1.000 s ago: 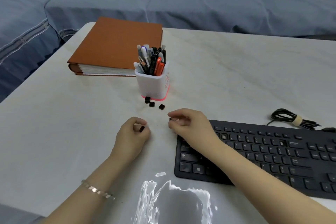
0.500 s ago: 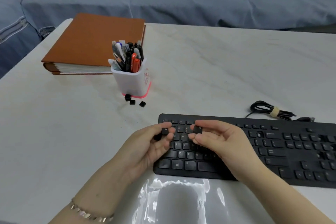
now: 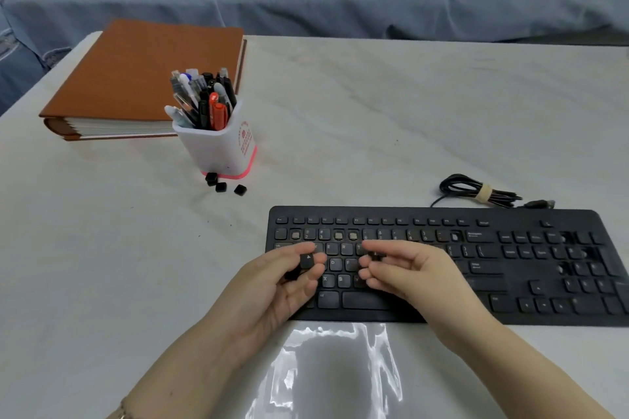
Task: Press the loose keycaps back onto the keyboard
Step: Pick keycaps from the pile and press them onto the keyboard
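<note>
A black keyboard (image 3: 476, 269) lies on the white table, with several bare key sockets (image 3: 345, 235) in its number row. My left hand (image 3: 272, 286) hovers over the keyboard's left end and pinches a black keycap (image 3: 307, 260) marked 4 between thumb and fingers; a second dark piece shows lower in that hand. My right hand (image 3: 405, 269) is just to its right, fingers curled round another keycap (image 3: 376, 255). Three loose keycaps (image 3: 221, 184) lie on the table at the foot of the pen holder.
A white pen holder (image 3: 221, 150) full of pens stands left of the keyboard, with a thick orange book (image 3: 143, 78) behind it. The keyboard's bundled cable (image 3: 476, 194) lies at its far edge. A blue sofa runs behind the table. A shiny patch (image 3: 333, 371) sits at the table's near edge.
Both hands came from the table near the pen holder to above the keyboard's left part, each carrying a keycap. My view shifted right and closer to the keyboard.
</note>
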Tool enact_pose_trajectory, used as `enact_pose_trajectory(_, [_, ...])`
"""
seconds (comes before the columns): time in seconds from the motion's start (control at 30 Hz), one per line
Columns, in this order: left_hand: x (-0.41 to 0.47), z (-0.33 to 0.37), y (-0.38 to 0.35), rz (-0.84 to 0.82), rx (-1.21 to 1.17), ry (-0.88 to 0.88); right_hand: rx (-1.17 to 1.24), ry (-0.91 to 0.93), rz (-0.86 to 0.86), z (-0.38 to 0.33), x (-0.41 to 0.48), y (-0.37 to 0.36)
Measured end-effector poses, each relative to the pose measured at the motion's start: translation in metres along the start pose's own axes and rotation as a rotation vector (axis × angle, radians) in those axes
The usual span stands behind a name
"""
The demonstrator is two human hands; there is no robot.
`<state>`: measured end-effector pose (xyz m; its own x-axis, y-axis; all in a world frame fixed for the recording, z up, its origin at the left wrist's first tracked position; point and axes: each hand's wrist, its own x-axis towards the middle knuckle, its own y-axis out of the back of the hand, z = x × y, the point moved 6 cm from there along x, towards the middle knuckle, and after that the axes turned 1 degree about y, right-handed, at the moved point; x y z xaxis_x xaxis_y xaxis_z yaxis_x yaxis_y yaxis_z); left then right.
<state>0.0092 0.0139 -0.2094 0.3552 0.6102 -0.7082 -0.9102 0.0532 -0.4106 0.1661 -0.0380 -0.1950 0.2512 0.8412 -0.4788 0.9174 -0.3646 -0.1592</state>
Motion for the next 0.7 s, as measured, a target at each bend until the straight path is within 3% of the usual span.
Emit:
enact_pose_trajectory(0.23, [0.003, -0.011, -0.009, 0.004, 0.045, 0.023, 0.053, -0.161, 0.042, 0.010, -0.007, 0.026])
enact_pose_trajectory(0.5, [0.000, -0.026, -0.039, -0.037, 0.137, 0.043, -0.259, -0.013, 0.172, 0.005, -0.013, 0.061])
enact_pose_trajectory(0.7, [0.005, -0.043, -0.073, -0.091, 0.284, 0.016, -0.353, 0.081, 0.268, 0.000, -0.024, 0.110])
